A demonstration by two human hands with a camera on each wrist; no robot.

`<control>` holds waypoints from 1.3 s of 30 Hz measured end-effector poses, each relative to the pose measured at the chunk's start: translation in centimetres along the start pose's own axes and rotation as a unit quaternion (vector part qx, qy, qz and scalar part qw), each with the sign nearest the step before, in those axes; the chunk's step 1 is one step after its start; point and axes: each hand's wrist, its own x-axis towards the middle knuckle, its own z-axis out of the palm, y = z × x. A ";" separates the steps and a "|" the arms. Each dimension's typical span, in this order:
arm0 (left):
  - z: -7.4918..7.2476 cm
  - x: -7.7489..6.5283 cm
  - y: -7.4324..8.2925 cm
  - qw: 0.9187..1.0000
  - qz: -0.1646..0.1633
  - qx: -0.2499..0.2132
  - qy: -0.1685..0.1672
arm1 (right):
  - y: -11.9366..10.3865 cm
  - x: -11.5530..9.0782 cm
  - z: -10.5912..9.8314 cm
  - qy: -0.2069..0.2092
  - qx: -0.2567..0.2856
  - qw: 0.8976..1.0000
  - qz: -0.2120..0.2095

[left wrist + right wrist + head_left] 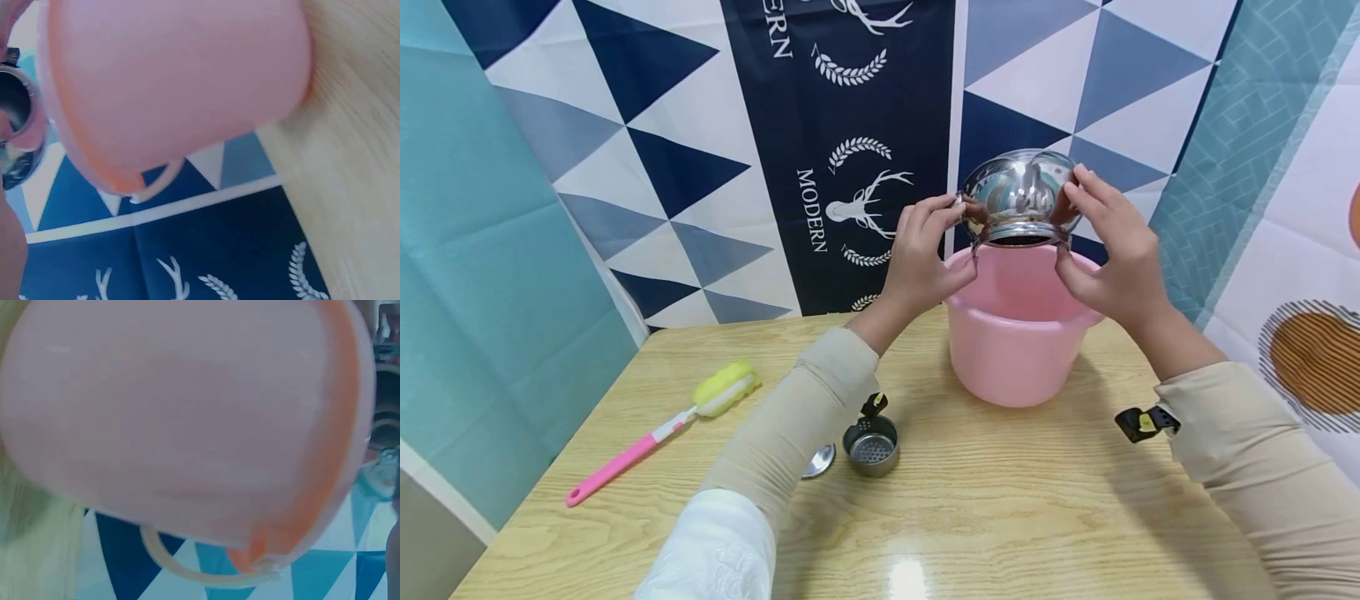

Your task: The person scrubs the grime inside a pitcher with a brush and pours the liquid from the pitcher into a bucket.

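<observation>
Both hands hold a shiny stainless steel teapot (1022,192) above the pink bucket (1015,358), tipped with its dark mouth facing down. My left hand (922,250) grips its left side, thumb near the rim and fingers higher up. On the opposite side my right hand (1112,242) grips it the same way, fingers spread over the rounded body. The left wrist view catches part of the teapot (19,109) at its left edge, beside the bucket's wall (181,75). In the right wrist view the bucket (169,425) fills most of the picture.
A small metal strainer basket (872,447) stands on the wooden table (1000,508), with a round metal lid (820,461) partly behind my left sleeve. A sponge brush (617,468) with a pink handle and yellow head lies at the left. Patterned cloth (700,167) hangs behind the table.
</observation>
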 end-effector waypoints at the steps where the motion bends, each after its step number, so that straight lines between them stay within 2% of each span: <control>1: -0.2 0.1 0.3 1.000 -0.024 -0.008 -0.015 | 0.1 0.1 -0.1 0.001 0.003 1.000 0.018; 5: -1.0 0.8 1.3 0.992 -0.105 -0.043 -0.063 | 0.4 0.5 -0.8 -0.012 -0.004 0.997 0.082; 8: -1.5 1.4 1.8 0.985 -0.138 -0.069 -0.082 | 0.2 1.1 -1.6 -0.042 -0.005 0.992 0.115; 11: -2.0 1.9 2.1 0.977 -0.162 -0.104 -0.094 | -0.4 1.8 -2.3 -0.068 0.020 0.985 0.157; 16: -3.1 2.3 2.4 0.953 -0.217 -0.169 -0.129 | -1.3 2.6 -3.2 -0.088 0.060 0.967 0.230; 20: -4.2 2.5 2.8 0.934 -0.257 -0.195 -0.152 | -1.6 2.8 -3.6 -0.095 0.082 0.959 0.252; 24: -5.0 2.4 3.3 0.912 -0.296 -0.233 -0.164 | -2.1 2.9 -3.7 -0.081 0.102 0.958 0.257; 27: -5.5 2.1 3.6 0.894 -0.322 -0.268 -0.155 | -2.7 2.9 -3.7 -0.068 0.114 0.958 0.255; 30: -6.0 1.9 3.9 0.882 -0.341 -0.297 -0.130 | -3.4 3.1 -3.4 -0.060 0.125 0.953 0.268; 34: -6.6 1.5 4.2 0.872 -0.349 -0.331 -0.094 | -4.2 3.3 -3.1 -0.049 0.140 0.948 0.281; 39: -7.7 1.1 4.7 0.866 -0.353 -0.347 -0.069 | -5.3 3.6 -2.6 -0.032 0.213 0.932 0.290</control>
